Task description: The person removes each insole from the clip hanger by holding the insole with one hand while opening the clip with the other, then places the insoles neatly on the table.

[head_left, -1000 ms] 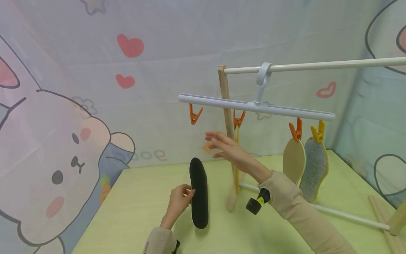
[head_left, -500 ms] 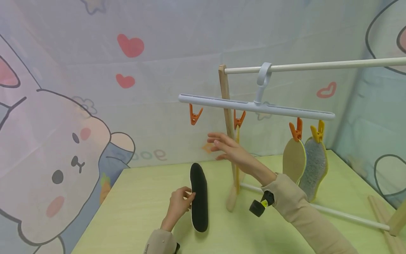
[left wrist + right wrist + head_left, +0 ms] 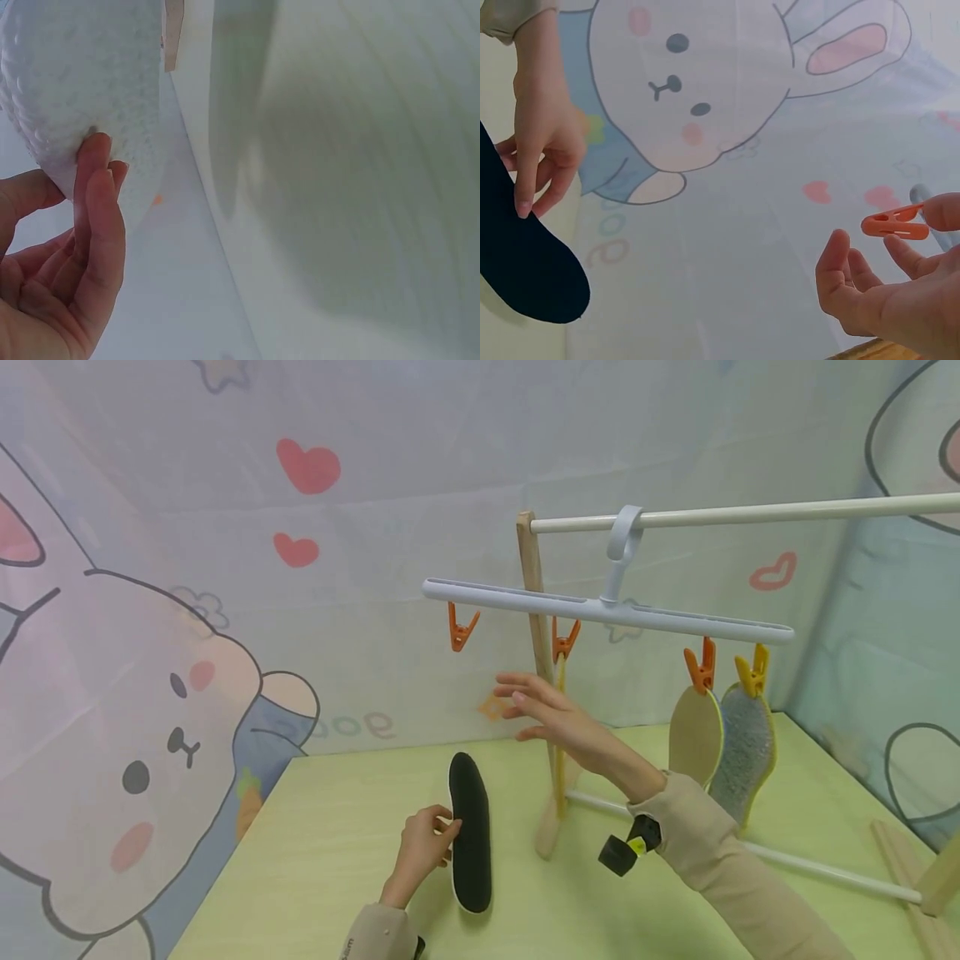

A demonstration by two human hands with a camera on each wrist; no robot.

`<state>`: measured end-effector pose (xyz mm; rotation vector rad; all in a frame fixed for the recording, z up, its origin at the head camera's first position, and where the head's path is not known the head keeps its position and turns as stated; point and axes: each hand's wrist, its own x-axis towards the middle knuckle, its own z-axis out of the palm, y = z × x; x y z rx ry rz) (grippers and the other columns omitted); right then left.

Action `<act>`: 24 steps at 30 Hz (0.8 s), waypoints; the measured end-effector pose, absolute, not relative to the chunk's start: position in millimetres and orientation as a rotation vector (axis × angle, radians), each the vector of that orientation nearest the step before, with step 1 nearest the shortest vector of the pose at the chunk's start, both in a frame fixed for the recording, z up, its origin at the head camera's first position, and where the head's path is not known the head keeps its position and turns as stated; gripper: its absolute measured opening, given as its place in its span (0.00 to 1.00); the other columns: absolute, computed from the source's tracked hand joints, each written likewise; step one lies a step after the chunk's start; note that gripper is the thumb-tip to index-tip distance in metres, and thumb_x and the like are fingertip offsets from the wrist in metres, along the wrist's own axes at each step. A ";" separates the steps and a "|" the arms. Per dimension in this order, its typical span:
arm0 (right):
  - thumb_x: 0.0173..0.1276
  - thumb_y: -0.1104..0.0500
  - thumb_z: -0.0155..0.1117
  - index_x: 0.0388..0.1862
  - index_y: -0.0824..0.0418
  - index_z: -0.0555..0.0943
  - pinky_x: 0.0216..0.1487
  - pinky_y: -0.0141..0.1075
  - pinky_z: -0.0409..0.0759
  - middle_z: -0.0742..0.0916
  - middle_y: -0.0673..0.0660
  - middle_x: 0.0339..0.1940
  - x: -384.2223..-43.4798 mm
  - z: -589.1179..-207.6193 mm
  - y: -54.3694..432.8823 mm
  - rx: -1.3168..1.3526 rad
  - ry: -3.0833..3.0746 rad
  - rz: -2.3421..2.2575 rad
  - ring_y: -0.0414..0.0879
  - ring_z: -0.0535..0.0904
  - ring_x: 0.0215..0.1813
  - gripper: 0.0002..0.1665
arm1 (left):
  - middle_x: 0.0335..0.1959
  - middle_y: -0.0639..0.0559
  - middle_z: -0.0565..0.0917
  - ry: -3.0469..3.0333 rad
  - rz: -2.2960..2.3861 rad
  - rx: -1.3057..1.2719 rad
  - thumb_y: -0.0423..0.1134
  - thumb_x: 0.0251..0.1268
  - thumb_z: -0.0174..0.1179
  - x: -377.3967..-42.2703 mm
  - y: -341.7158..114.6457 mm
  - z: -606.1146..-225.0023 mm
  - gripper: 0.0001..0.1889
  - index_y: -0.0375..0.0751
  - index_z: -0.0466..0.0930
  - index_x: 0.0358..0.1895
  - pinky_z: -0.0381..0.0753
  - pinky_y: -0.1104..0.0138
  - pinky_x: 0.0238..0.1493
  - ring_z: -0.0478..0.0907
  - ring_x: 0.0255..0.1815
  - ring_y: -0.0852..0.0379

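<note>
My left hand (image 3: 423, 843) pinches the edge of an insole (image 3: 470, 835) between thumb and fingers. Its black face shows in the head view, and its white dimpled underside (image 3: 90, 67) fills the upper left of the left wrist view. The insole stands on its long side, held over the table. My right hand (image 3: 551, 714) hovers with loosely spread fingers, holding nothing. Above and left of it, in the head view, an orange clip (image 3: 460, 631) hangs from the left end of a white hanger (image 3: 525, 602). In the right wrist view this clip appears just beyond the fingertips.
The hanger hooks over a white rail (image 3: 750, 514) on a wooden-legged rack. A second orange clip (image 3: 564, 642) holds a yellow-edged insole seen edge-on. At the right, a beige insole (image 3: 693, 735) and a grey fuzzy one (image 3: 742, 760) hang from clips over the pale table (image 3: 322, 827).
The left hand has lowered the insole slightly, keeping its pinch. The right hand has drifted a little right and down, away from the left orange clip.
</note>
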<state>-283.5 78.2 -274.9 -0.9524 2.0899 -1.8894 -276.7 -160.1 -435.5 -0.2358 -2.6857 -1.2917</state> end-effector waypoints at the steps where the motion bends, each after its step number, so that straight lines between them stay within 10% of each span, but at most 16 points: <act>1: 0.71 0.52 0.40 0.65 0.55 0.57 0.55 0.46 0.70 0.66 0.58 0.65 -283.1 -274.7 78.7 -0.957 2.087 -1.890 0.55 0.64 0.62 0.25 | 0.23 0.40 0.81 -2.686 -1.294 -0.233 0.33 0.57 0.56 -276.8 -160.1 -435.7 0.11 0.26 0.74 0.39 0.74 0.69 0.10 0.77 0.10 0.53; 24: 0.72 0.52 0.39 0.66 0.53 0.57 0.56 0.50 0.70 0.68 0.59 0.63 -273.4 -275.7 91.8 -1.019 2.028 -1.884 0.53 0.66 0.60 0.25 | 0.25 0.38 0.81 -2.757 -1.342 -0.221 0.34 0.58 0.56 -274.1 -165.4 -447.5 0.13 0.25 0.73 0.41 0.75 0.68 0.11 0.73 0.08 0.62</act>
